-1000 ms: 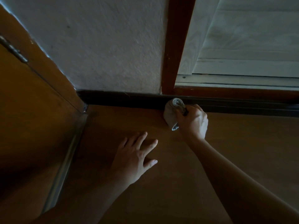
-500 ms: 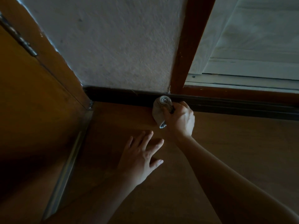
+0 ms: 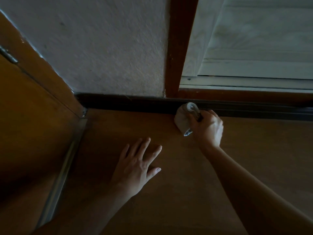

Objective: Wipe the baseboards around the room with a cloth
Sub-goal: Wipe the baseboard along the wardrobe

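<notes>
A dark baseboard (image 3: pixel 127 103) runs along the foot of the white wall and on under a brown door post. My right hand (image 3: pixel 209 128) grips a bunched pale grey cloth (image 3: pixel 184 118) and presses its rolled end against the baseboard, just right of the post's foot. My left hand (image 3: pixel 135 167) lies flat on the brown floor with its fingers spread, nearer to me and left of the cloth.
A brown wooden door (image 3: pixel 30 133) with a metal hinge (image 3: pixel 8 55) stands at the left, with a metal strip (image 3: pixel 66 167) along its foot. The brown post (image 3: pixel 179 48) rises from the baseboard. Pale wooden boards (image 3: pixel 254 48) lie beyond a threshold at the right.
My right hand slid the cloth left along the baseboard past the post, then back to the post's right. My left hand stayed flat on the floor.
</notes>
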The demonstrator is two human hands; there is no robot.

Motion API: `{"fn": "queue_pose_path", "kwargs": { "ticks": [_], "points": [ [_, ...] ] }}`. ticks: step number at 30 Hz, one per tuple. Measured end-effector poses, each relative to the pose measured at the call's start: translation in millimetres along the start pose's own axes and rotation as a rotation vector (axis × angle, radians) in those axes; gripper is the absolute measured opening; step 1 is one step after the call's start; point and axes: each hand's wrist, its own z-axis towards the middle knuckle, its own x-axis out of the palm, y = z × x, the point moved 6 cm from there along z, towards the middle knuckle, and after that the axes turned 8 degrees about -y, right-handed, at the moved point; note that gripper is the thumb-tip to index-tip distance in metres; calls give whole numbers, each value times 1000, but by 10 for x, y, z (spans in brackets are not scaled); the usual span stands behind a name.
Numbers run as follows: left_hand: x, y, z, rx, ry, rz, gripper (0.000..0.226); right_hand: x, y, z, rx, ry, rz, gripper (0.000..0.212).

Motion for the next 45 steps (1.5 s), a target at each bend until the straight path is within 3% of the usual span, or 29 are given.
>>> {"fn": "queue_pose_path", "kwargs": {
  "ticks": [4, 9, 17, 22, 27, 30, 33, 40, 45],
  "points": [
    [-3, -2, 4, 4, 9, 14, 68, -88, -122, 21, 41, -25, -12, 26],
    [-26, -20, 5, 17, -1, 12, 68, 61, 171, 6, -67, 63, 24, 25],
    [-37, -2, 17, 1, 13, 22, 68, -141, -223, 104, 47, -11, -20, 25],
    [-103, 14, 82, -16, 34, -7, 67, -21, -45, 91, -39, 59, 28, 30],
    [-204, -142, 227, 93, 161, -27, 69, -112, -158, 182, -63, 89, 17, 29],
    [-295, -411, 312, 145, 235, -25, 71, -276, -409, 240, 42, 84, -16, 26],
    [-308, -747, 373, 68, 200, -95, 74, -432, -564, 315, 102, 85, -44, 25],
    [-180, -1358, 291, -66, 159, -160, 72, -236, -246, 277, -3, 199, 48, 30],
    [-176, -1300, 337, -121, 104, -113, 68, -445, -620, 361, 37, 109, -3, 26]
  ]
}}
